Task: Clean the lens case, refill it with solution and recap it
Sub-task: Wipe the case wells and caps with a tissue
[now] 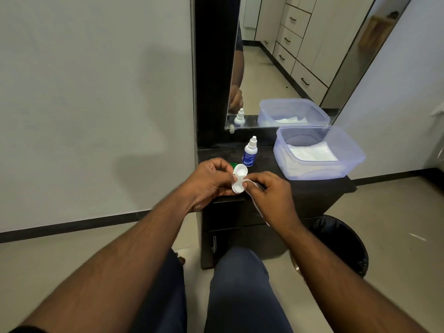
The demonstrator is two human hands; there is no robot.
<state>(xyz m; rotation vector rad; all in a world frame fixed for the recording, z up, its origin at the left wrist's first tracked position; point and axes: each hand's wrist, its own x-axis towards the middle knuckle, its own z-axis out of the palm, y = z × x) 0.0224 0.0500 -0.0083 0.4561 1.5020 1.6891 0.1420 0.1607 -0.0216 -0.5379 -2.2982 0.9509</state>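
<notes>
A white two-well lens case point(238, 179) with both wells uncapped is held above the front edge of the dark cabinet top. My left hand point(210, 180) grips it from the left side. My right hand point(269, 188) pinches a white tissue point(258, 205) against the case's right side, and the tissue hangs down under that hand. A green cap point(232, 164) lies on the cabinet just behind my left fingers, mostly hidden. The solution bottle point(249, 152), white with a blue label and capped nozzle, stands upright behind the case.
A clear plastic box point(353, 162) holding white tissues sits on the right of the dark cabinet top point(264, 162). A mirror point(276, 68) rises behind. A black-lined bin point(341, 243) stands on the floor at the right. My knees are below.
</notes>
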